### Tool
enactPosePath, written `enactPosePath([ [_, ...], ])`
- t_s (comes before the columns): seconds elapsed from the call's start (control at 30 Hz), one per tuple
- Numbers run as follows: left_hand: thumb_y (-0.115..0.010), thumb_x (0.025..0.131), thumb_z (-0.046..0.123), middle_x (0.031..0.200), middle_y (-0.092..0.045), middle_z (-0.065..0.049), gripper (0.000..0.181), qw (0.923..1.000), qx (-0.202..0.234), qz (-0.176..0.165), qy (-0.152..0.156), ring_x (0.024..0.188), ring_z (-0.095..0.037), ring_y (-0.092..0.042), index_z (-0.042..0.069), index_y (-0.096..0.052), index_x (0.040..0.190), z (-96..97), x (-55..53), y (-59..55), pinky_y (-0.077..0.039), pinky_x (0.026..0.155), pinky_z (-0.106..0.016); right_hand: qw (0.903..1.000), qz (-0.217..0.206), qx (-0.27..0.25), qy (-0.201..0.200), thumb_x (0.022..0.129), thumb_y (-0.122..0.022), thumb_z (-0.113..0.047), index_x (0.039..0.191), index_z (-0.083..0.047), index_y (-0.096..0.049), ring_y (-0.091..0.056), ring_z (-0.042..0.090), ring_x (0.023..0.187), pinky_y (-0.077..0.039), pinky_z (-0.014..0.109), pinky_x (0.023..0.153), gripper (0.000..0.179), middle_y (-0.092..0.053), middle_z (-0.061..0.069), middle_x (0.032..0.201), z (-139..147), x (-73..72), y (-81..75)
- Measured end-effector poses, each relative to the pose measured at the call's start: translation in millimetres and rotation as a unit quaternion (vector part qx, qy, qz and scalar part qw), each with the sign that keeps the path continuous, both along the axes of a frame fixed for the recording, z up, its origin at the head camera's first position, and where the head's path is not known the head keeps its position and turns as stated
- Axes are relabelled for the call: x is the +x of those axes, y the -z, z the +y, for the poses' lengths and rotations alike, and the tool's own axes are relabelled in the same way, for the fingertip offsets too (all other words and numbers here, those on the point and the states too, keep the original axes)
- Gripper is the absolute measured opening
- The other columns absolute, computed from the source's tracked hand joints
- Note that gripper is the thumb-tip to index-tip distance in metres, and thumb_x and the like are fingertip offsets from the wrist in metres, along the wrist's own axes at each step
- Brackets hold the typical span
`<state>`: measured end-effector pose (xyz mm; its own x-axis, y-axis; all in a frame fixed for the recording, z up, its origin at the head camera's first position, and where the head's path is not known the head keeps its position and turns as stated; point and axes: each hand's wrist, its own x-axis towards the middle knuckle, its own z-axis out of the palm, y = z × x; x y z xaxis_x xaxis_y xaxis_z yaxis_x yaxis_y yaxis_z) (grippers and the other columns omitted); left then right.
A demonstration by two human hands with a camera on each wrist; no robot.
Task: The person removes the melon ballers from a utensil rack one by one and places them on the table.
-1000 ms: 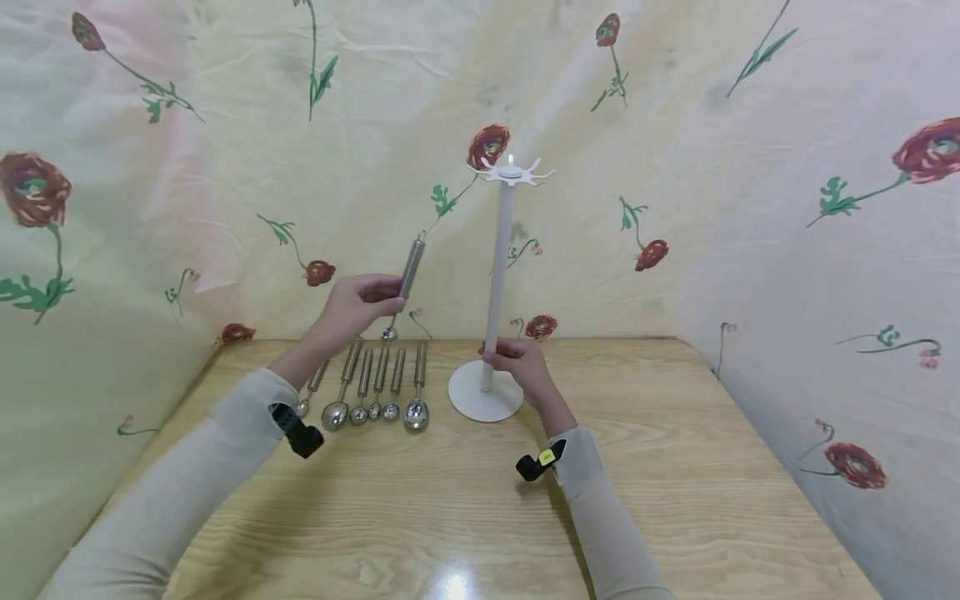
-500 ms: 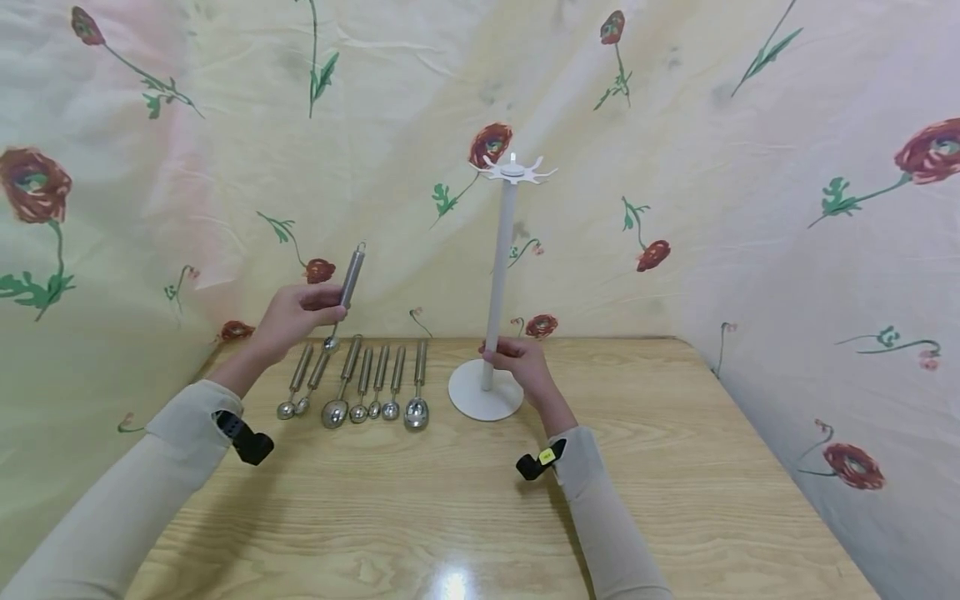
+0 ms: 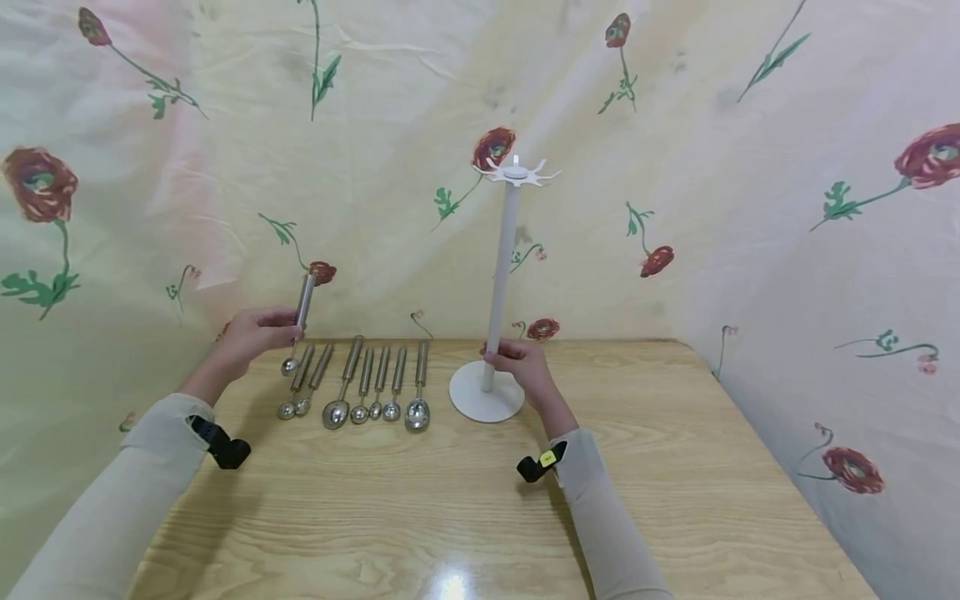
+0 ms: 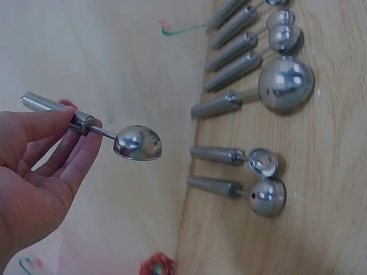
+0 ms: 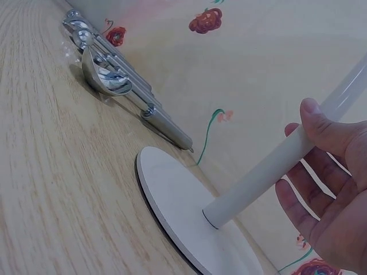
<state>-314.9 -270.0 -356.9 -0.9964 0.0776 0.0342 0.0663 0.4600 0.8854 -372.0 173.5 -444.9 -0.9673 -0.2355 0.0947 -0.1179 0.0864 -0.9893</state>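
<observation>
My left hand pinches a steel melon baller by the lower part of its handle. The tool hangs above the table's left back, handle up and bowl down, apart from the things below. Under it, side by side, lie several steel scoops and melon ballers, among them a large round scoop and an oval scoop. Low on the white pole of an upright stand, my right hand holds on with thumb and fingers. The stand's round base sits flat on the table.
A ring of curved white hooks tops the stand, with nothing hanging from it. Flowered cloth rises behind the wooden table and along both sides. The lying tools' handles point toward the back edge.
The left hand has moved left and down with the melon baller, from near the stand to over the left end of the row. The right hand and the stand have stayed put.
</observation>
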Motion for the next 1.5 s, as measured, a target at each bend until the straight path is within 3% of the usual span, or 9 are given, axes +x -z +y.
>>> enactPosePath([
  [0.23,-0.059,0.103,0.011,0.126,-0.065,-0.017,0.055,0.9996,0.002,-0.027,-0.006,0.09,0.005,-0.067,-0.017,-0.04,0.146,-21.7,-3.1,16.3,-0.058,0.091,-0.021,0.9998,0.012,0.007,0.012,0.096,-0.072,-0.012,0.131,0.005,-0.065,-0.07,0.015,0.108,-0.058,0.033,0.095,0.04,-0.073,0.017,0.122,1,-0.6,6.1],
  [0.47,-0.059,0.104,0.012,0.115,-0.07,-0.007,0.055,0.9974,-0.012,-0.066,-0.025,0.088,0.003,-0.066,-0.017,-0.039,0.146,-36.6,-2.0,27.7,-0.06,0.09,-0.024,0.9996,0.023,0.002,0.015,0.096,-0.071,-0.011,0.129,0.007,-0.064,-0.071,0.018,0.108,-0.059,0.031,0.093,0.039,-0.075,0.016,0.119,1,1.1,6.3],
  [0.67,-0.056,0.105,0.014,0.139,-0.056,-0.03,0.056,0.9924,-0.017,-0.109,-0.056,0.091,0.001,-0.065,-0.011,-0.036,0.15,-43.0,-0.5,40.7,-0.054,0.104,-0.04,0.9998,0.012,0.005,0.013,0.096,-0.071,-0.01,0.13,0.006,-0.065,-0.07,0.018,0.111,-0.058,0.033,0.096,0.038,-0.074,0.016,0.121,1,0.4,6.7],
  [0.77,-0.056,0.105,0.014,0.145,-0.05,-0.031,0.056,0.9904,-0.01,-0.12,-0.067,0.093,-0.001,-0.065,-0.008,-0.035,0.152,-45.9,-1.2,48.5,-0.052,0.107,-0.043,0.9999,0.009,0.005,0.01,0.096,-0.071,-0.01,0.131,0.006,-0.064,-0.07,0.017,0.112,-0.058,0.033,0.097,0.039,-0.074,0.015,0.123,1,0.0,7.0],
  [0.87,-0.057,0.104,0.012,0.136,-0.059,-0.027,0.056,0.9906,0.0,-0.118,-0.069,0.092,-0.002,-0.065,-0.008,-0.036,0.152,-48.3,-2.1,55.1,-0.055,0.104,-0.04,0.9999,0.012,0.004,0.01,0.096,-0.071,-0.011,0.131,0.006,-0.064,-0.07,0.016,0.11,-0.058,0.031,0.095,0.039,-0.074,0.013,0.121,0,0.3,6.8],
  [0.97,-0.058,0.103,0.008,0.111,-0.071,-0.009,0.055,0.9916,0.013,-0.113,-0.062,0.09,-0.001,-0.065,-0.01,-0.036,0.15,-49.5,-2.4,59.3,-0.059,0.097,-0.034,0.9998,0.016,0.004,0.014,0.095,-0.073,-0.013,0.128,0.003,-0.067,-0.07,0.018,0.111,-0.058,0.031,0.094,0.037,-0.075,0.014,0.12,0,0.2,7.3],
  [1.1,-0.057,0.102,0.005,0.091,-0.068,0.015,0.055,0.9923,0.041,-0.106,-0.048,0.083,0.001,-0.066,-0.016,-0.035,0.148,-50.5,-3.6,63.6,-0.061,0.089,-0.028,0.9997,0.018,0.003,0.015,0.095,-0.072,-0.012,0.128,0.003,-0.067,-0.071,0.019,0.111,-0.059,0.031,0.094,0.036,-0.075,0.015,0.12,0,0.0,6.9],
  [1.37,-0.06,0.101,0.006,0.087,-0.069,0.014,0.054,0.9909,0.04,-0.112,-0.064,0.081,0.0,-0.066,-0.017,-0.038,0.146,-48.0,-6.2,67.9,-0.061,0.09,-0.031,0.9996,0.024,0.004,0.014,0.096,-0.072,-0.012,0.129,0.008,-0.064,-0.071,0.019,0.11,-0.059,0.036,0.096,0.04,-0.073,0.019,0.122,0,-0.3,5.9],
  [1.5,-0.062,0.098,-0.001,0.081,-0.069,0.016,0.051,0.9894,0.065,-0.104,-0.077,0.077,0.0,-0.067,-0.018,-0.044,0.141,-46.8,-4.5,72.9,-0.062,0.083,-0.028,0.9996,0.028,0.002,0.011,0.095,-0.073,-0.012,0.126,0.005,-0.067,-0.071,0.018,0.107,-0.059,0.034,0.094,0.036,-0.075,0.017,0.119,0,1.0,6.2],
])
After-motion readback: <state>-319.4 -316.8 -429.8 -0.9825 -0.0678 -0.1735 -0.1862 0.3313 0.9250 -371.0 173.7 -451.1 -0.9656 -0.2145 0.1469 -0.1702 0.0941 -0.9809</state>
